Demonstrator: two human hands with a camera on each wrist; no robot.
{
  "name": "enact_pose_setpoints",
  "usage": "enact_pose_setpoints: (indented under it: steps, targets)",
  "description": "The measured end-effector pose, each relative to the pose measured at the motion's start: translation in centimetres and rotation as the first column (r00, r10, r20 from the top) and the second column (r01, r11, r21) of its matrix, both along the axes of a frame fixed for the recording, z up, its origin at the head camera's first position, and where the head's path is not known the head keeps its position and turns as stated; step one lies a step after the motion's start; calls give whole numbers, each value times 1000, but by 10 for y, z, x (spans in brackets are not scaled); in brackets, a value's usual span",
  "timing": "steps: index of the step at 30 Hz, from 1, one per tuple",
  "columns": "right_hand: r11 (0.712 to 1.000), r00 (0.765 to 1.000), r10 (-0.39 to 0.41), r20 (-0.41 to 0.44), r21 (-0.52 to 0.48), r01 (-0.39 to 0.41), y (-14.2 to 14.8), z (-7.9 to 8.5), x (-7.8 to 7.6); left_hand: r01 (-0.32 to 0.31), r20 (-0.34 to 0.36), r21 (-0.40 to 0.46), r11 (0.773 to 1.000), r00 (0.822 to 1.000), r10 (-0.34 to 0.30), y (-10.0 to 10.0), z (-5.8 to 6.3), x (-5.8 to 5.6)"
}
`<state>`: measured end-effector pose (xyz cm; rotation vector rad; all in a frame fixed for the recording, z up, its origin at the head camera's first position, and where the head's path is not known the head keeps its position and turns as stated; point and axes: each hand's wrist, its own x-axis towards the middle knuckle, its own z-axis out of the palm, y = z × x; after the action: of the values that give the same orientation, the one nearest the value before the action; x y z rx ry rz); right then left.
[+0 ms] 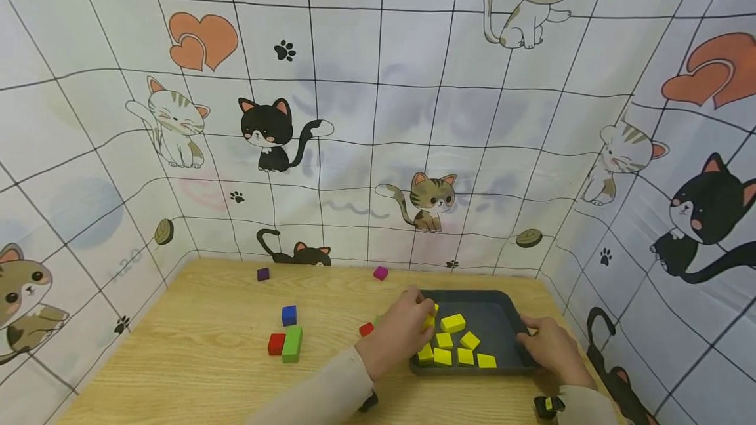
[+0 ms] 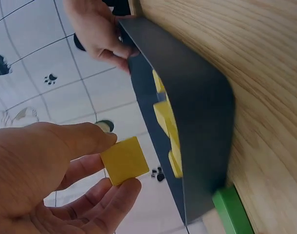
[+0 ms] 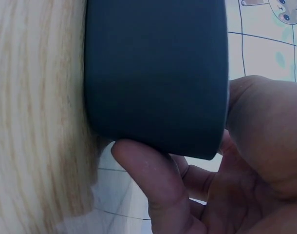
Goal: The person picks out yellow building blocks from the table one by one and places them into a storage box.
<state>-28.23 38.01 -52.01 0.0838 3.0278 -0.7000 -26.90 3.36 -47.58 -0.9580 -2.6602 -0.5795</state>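
My left hand (image 1: pixel 397 333) pinches a yellow block (image 2: pixel 125 162) between thumb and fingertips, over the left side of a dark grey tray (image 1: pixel 490 312). Inside the tray lie several more yellow blocks, among them a larger one (image 1: pixel 453 323) and some near the front wall (image 1: pixel 487 361). At the tray's right end, my right hand (image 1: pixel 552 345) grips the rim. The right wrist view shows its thumb and fingers about the tray wall (image 3: pixel 156 78). A red block (image 1: pixel 366 329) sits just left of the left hand, with a green block (image 2: pixel 233 211) beside the tray, mostly hidden in the head view.
To the left on the wooden table (image 1: pixel 195 346) are a blue block (image 1: pixel 289 315), a red block (image 1: pixel 276 344) and a green block (image 1: pixel 292 344). A dark purple block (image 1: pixel 262 274) and a magenta block (image 1: pixel 380 273) lie near the back edge. Cat-print cloth (image 1: pixel 354 117) surrounds the table.
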Motion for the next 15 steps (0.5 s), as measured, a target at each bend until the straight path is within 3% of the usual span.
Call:
enact_pose_setpoints:
  steps: [10,15]
  targets:
    - [1000,1000,5,14,-4,-5,1,2,0,50,25,-87,995,999,-48,67,0,-9]
    - [1000,1000,8,21,-15,-8,1,2,0,42,12,-157,987,999,-40,97,0,-14]
